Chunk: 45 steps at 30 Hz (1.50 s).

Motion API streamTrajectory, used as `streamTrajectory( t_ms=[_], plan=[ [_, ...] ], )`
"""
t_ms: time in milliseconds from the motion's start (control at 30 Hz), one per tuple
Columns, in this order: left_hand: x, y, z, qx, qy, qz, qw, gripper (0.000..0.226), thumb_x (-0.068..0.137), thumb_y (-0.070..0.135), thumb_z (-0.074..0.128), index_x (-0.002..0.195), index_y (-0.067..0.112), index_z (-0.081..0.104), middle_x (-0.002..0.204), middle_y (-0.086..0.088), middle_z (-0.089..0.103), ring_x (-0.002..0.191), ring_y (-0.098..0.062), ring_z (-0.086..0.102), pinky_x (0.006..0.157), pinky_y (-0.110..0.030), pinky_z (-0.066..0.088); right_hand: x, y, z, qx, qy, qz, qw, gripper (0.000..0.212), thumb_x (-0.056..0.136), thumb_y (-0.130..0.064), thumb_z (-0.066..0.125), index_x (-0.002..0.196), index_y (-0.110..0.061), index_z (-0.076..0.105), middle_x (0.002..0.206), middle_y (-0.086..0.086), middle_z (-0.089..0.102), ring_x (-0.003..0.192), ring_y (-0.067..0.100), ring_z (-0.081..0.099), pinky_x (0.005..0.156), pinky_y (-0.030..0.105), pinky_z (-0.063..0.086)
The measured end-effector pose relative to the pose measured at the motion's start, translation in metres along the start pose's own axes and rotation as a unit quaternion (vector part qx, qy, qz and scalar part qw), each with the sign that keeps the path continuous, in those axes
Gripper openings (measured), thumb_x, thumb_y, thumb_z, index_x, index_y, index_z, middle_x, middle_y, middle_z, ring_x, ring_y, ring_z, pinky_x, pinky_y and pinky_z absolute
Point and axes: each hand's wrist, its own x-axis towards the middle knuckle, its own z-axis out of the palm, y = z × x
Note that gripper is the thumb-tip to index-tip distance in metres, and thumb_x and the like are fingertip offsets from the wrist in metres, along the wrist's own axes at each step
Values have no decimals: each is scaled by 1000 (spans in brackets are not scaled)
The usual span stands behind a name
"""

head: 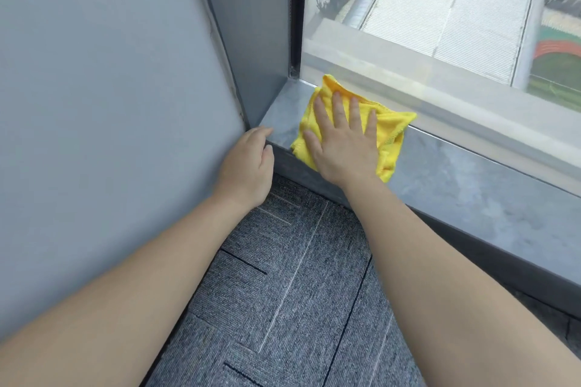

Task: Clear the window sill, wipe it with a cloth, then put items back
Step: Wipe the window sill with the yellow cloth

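A person's two bare forearms reach forward from the bottom of the view toward a grey window sill [456, 185] that runs from the corner of a wall toward the right. The right hand [342, 141] lies flat, palm down, on a bright yellow cloth [393, 132], its grip spread apart with fingers [338, 104] splayed and pressing the fabric onto the sill rather than clamping it. The cloth is crumpled, spreading out beyond the fingertips toward the window glass [440, 9] and past the little-finger side of the hand; one corner hangs slightly over the sill's front edge beside the thumb. The left hand [248, 163] sits just to the left of the right hand, near it but not touching, at the sill's front corner where it meets the pale grey wall [110, 104]. Its grip is loosely curled, fingertips resting on the sill's edge, holding nothing. Below both wrists lies grey carpet [283, 292] with thin line patterns. Beyond the fingertips, through the glass, rooftops appear far below.
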Motion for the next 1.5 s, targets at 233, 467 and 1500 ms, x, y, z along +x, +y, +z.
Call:
streamTrajectory(
  t_ms=[233,467,1500],
  plan=[
    [-1,9,-2,9,-15,-12,1000,35,93,11,34,127,2,41,138,-16,44,128,-26,39,100,-27,27,-24,21,-4,-23,-20,-70,997,52,98,-43,16,147,-30,4,159,-5,-3,146,18,-7,118,42,-7],
    [-9,13,5,41,-19,-3,999,35,94,13,34,126,0,40,135,-20,45,126,-29,39,101,-32,26,-61,45,-2,1,-34,107,994,61,95,-52,15,147,-27,-3,158,-4,-10,145,28,-14,108,64,-11],
    [-12,0,-10,-56,22,-29,998,39,92,7,35,131,3,36,144,-13,37,134,-21,32,105,-20,17,10,-13,1,9,-8,12,1000,67,94,-52,21,147,-20,-4,159,2,-4,146,26,-10,115,50,-8]
  ],
)
